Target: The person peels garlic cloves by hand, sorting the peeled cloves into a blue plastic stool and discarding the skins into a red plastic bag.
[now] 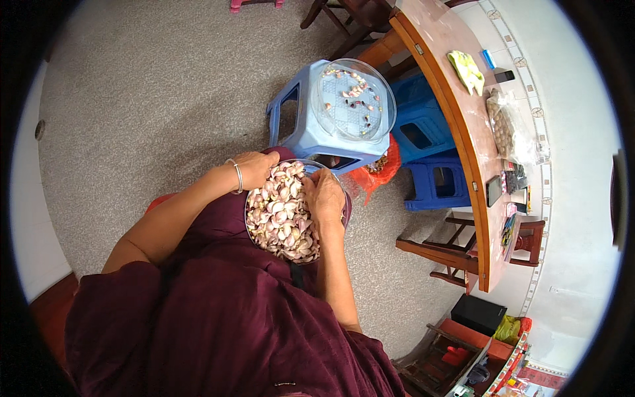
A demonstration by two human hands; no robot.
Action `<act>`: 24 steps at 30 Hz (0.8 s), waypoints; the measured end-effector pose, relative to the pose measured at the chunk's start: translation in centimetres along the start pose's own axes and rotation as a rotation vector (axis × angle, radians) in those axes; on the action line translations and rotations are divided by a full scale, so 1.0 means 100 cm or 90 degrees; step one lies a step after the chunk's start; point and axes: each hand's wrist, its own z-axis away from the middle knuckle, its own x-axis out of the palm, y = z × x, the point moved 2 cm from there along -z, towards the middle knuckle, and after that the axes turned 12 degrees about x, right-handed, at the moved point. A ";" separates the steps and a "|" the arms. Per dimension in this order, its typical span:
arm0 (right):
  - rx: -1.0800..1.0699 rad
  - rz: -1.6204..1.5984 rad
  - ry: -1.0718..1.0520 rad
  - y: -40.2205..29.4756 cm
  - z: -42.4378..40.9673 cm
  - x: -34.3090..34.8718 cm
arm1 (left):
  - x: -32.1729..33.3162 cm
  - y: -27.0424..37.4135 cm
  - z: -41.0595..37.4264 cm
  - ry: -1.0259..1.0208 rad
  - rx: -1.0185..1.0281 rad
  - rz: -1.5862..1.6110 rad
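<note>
A round bowl (pixel 247 226) rests on my lap, heaped with loose garlic cloves (pixel 280 216) in pale, purplish skins. My left hand (pixel 255 169), with a silver bangle at its wrist, grips the bowl's far left rim, its fingertips bent over the edge. Inside the right side of the bowl, my right hand (pixel 326 196) has its fingers bent down at the cloves; whether one is pinched there is hidden. Just beyond the bowl stands a light-blue plastic stool (pixel 302 126). On it lies a clear round tray (pixel 325 124) with scattered cloves and small dark and yellow pieces.
A red plastic bag (pixel 392 161) with brownish scraps sits behind the stool's right side. Blue stools (pixel 421 131) stand beneath a wooden table (pixel 459 116) at right. On that table are a phone (pixel 493 191), a yellow cloth (pixel 466 72) and a clear bag (pixel 516 134) of round brown things.
</note>
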 end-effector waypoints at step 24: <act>0.063 -0.404 -0.053 0.005 -0.022 -0.050 | 0.004 -0.001 0.001 0.021 -0.014 -0.003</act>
